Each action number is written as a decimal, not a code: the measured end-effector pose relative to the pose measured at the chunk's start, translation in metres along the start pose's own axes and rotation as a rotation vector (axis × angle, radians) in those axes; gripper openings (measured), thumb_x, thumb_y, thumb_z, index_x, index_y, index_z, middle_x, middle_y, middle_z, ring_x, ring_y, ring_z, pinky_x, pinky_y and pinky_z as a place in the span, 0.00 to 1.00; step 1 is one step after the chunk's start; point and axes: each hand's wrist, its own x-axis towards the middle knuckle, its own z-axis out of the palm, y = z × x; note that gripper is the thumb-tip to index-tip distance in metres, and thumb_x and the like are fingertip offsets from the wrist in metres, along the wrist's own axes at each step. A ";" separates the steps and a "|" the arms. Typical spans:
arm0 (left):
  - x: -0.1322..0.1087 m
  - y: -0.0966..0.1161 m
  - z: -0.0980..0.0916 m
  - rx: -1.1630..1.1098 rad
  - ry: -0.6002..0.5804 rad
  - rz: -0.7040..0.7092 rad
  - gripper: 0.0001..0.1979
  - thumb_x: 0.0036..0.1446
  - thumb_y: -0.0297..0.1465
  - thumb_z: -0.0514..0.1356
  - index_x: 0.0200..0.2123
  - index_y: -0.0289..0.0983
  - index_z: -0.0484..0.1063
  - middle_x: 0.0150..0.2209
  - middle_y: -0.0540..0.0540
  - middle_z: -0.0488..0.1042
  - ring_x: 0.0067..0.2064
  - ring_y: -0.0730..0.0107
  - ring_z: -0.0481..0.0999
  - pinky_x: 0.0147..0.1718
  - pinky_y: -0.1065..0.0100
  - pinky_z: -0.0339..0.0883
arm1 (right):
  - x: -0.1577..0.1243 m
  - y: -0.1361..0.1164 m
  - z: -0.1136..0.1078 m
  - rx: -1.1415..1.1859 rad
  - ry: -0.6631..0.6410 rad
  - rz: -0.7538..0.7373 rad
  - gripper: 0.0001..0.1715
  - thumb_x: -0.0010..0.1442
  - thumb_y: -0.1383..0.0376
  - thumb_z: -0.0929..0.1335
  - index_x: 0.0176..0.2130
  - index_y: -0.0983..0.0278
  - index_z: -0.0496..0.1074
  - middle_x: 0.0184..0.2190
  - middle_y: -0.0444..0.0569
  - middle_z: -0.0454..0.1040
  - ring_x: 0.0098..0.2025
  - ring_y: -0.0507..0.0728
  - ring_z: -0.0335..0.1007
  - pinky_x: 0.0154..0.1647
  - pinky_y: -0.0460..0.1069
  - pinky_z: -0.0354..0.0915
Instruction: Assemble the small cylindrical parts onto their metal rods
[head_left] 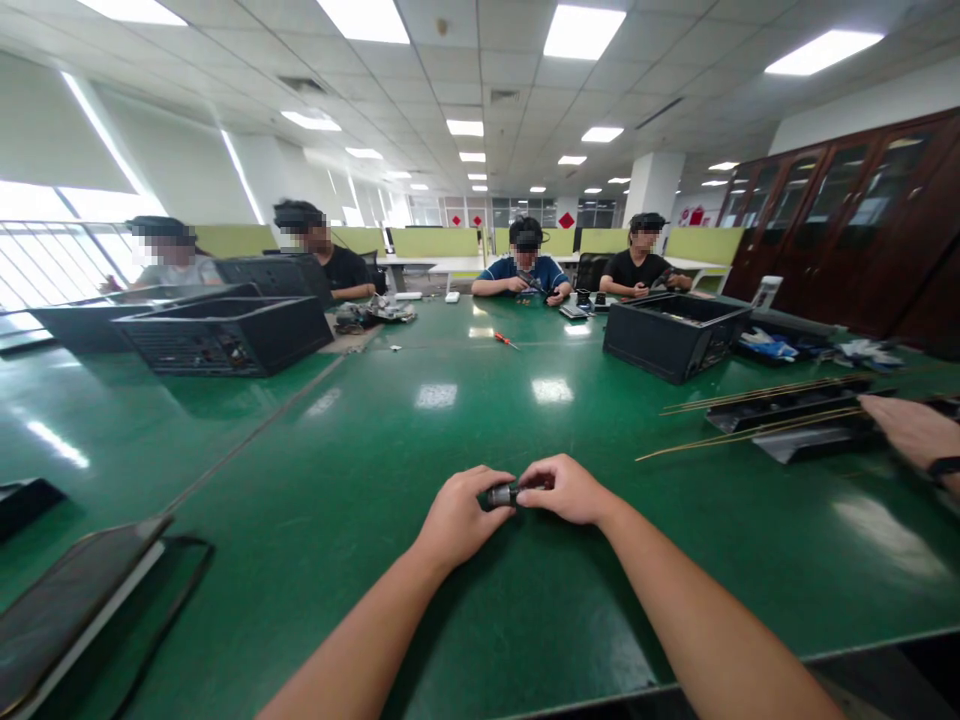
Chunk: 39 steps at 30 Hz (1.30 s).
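Note:
Near the middle of the green table [360,520], a small dark cylinder with a grey band [501,495] lies crosswise between my hands. My left hand [463,512] grips its left end, thumb in front and fingers behind. Pinched at the right end is my right hand [564,488], its fingertips close to those of the left. Something small, dark and reddish shows under the right fingers, too covered to make out. The exact kind of the cylinder cannot be told.
A notebook [75,610] lies at the left edge. Black computer cases [225,335] stand at far left and another case [675,335] at right. A red screwdriver [506,341] lies ahead. Another person's hand [911,430] touches metal channels and thin rods at right. Several people sit opposite.

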 end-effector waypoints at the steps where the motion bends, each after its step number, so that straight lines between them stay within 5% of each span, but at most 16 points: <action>1: 0.000 0.000 0.000 -0.003 0.004 0.000 0.14 0.49 0.30 0.65 0.42 0.41 0.77 0.38 0.47 0.78 0.41 0.64 0.76 0.43 0.65 0.68 | 0.000 0.000 0.000 -0.007 0.005 -0.001 0.14 0.49 0.61 0.74 0.35 0.68 0.78 0.29 0.47 0.77 0.29 0.52 0.68 0.31 0.46 0.62; 39: 0.001 0.001 0.001 -0.014 0.006 -0.004 0.15 0.48 0.29 0.66 0.42 0.42 0.77 0.38 0.47 0.79 0.40 0.65 0.77 0.43 0.65 0.69 | -0.002 -0.003 -0.004 -0.057 -0.023 -0.014 0.12 0.52 0.59 0.72 0.31 0.67 0.79 0.23 0.45 0.74 0.24 0.50 0.63 0.25 0.45 0.57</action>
